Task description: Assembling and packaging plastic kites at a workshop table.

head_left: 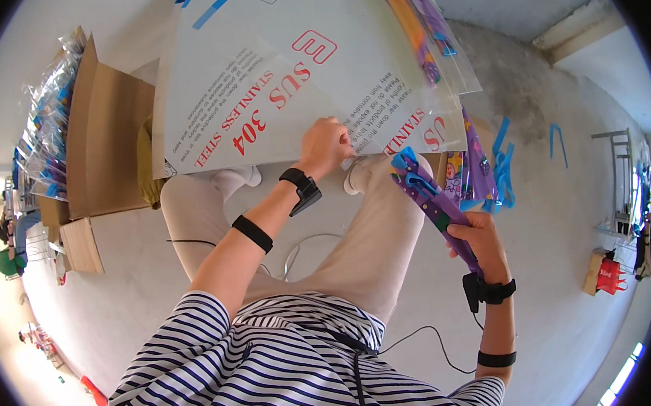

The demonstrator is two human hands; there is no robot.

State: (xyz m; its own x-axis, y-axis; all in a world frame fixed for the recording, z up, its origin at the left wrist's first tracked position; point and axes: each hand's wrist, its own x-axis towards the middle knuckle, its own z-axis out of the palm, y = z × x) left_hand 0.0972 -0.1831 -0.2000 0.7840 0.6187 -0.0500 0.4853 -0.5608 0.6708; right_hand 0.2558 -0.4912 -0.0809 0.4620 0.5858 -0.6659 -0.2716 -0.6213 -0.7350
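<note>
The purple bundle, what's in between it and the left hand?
In the head view, the right leg in beige trousers shows between the left hand and the purple printed bundle in the right hand.

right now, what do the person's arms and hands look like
Left hand and right hand are bare. Each wrist has a black strap with a black device; each forearm, a black band. Sleeves are white with dark stripes. A black cable leaves the right device.

Bright left-side glare, bowed fisheye edges
</note>
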